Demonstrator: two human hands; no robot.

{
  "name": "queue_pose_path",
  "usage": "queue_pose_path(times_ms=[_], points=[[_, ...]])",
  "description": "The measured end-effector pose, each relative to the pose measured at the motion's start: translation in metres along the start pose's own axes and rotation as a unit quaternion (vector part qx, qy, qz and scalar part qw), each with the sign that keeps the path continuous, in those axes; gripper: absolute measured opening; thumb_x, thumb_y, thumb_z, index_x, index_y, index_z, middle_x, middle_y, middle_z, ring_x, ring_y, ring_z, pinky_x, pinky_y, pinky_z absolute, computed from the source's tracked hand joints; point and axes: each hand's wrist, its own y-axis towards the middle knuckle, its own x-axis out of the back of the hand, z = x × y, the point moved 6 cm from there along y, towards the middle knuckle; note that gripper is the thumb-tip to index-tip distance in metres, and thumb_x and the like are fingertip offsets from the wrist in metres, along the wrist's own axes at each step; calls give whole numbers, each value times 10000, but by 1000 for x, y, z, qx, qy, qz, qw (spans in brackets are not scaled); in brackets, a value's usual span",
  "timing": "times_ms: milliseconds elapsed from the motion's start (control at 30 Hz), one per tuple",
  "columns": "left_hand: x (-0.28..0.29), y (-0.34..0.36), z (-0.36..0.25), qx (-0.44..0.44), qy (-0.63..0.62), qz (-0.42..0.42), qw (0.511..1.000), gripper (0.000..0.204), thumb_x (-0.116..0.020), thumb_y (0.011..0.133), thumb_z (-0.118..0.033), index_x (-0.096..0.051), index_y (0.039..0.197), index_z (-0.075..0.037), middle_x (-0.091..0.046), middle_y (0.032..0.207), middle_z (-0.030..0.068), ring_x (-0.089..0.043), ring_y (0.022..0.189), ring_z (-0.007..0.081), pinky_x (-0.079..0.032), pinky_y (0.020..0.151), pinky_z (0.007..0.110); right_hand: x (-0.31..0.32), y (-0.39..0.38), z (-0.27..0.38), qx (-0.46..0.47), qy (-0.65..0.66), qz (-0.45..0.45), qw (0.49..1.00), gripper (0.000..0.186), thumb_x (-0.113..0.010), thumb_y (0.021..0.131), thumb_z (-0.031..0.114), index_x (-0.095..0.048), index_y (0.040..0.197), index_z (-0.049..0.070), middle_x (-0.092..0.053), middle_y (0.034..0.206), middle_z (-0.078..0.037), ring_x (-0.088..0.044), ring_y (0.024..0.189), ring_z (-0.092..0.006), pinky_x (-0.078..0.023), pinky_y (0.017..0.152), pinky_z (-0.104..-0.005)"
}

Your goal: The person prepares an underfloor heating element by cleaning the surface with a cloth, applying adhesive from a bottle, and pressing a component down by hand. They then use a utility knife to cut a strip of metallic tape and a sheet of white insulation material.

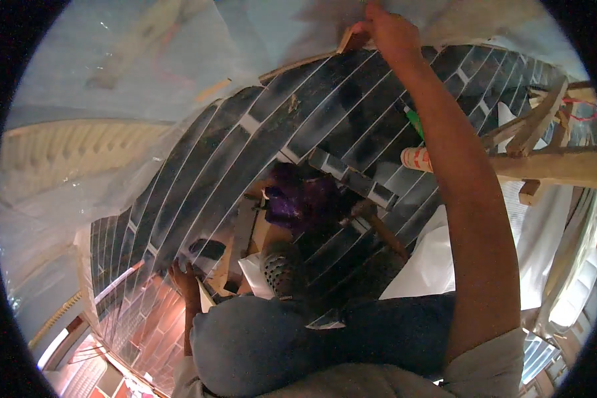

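Note:
My right arm stretches far forward across the dark plank-patterned floor (245,149). At its end my right hand (395,36) is closed around a small wooden block (353,40), beside the foot of a translucent plastic sheet (245,40); the sheet's folds blur the fingertips. Low on the left, my left hand (186,275) rests with fingers apart on the floor, near a dark oval object (207,249) and some wooden pieces (235,262). A crumpled purple bag or cloth (298,199) lies between my hands, nearer my legs.
A hammer-like tool with a wooden handle (386,235) lies right of the purple item. Past it are a white-and-orange cylindrical container (416,159) and a green object (414,121). Wooden beams (544,169) and white sheeting (418,259) stand at the right. Plastic sheeting hangs along the left.

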Motion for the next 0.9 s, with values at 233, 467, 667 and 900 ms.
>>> queue_pose_path(times_ms=[233,467,667,900], points=[[-33,-3,-9,71,17,-14,997,577,-717,924,-255,-539,1369,66,-524,1415,283,-490,1317,447,-393,1120,482,27,45,-20,66,-92,43,993,388,-585,1024,326,-700,881,-16,-689,843,-135,-648,757,-261,-540,710,-409],[-18,-59,112,81,56,-8,995,736,-749,886,-391,-484,1449,2,-472,1490,263,-394,1410,435,-344,1160,514,34,67,-46,264,-363,107,887,246,-555,996,292,-668,1056,83,-716,1023,-153,-677,955,-359,-535,823,-455],[-28,-117,134,282,31,39,958,1056,-804,787,-573,-332,1555,-24,-318,1584,307,-269,1489,452,-263,1210,534,13,53,-69,228,-371,126,891,230,-570,987,300,-659,1035,94,-715,995,-160,-677,939,-385,-538,803,-476],[-45,-123,120,110,-62,107,986,1102,-868,740,-452,-295,1568,-3,-401,1555,236,-383,1430,401,-330,1189,452,30,56,-68,244,-394,106,880,214,-589,976,310,-648,1010,107,-713,963,-169,-677,920,-416,-541,781,-500]])
